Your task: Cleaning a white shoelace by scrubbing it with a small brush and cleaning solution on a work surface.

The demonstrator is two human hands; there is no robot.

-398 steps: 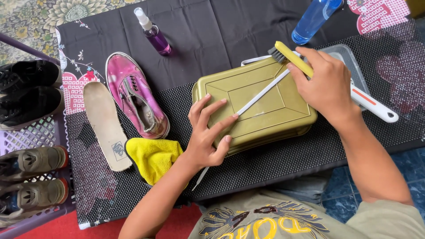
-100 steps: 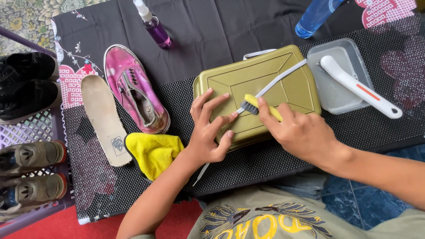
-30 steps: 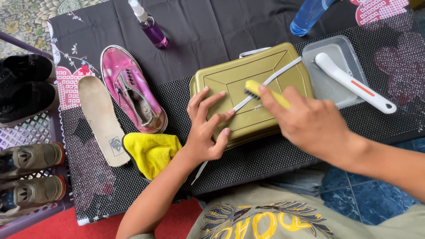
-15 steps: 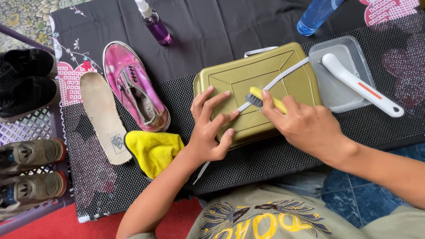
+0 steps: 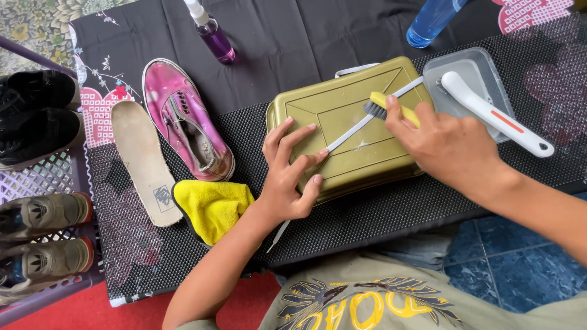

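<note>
Gripped in the closed right hand, a small yellow brush bears on a white shoelace stretched across an upturned olive tub (rigid, probably light). Spread left hand fingers pin the limp lace flat against it; best held at both ends, I judge.

Since half a second ago I see the right hand has carried the yellow brush up and to the right along the white shoelace, from the middle of the olive lid toward its far right corner near the clear tray.
</note>
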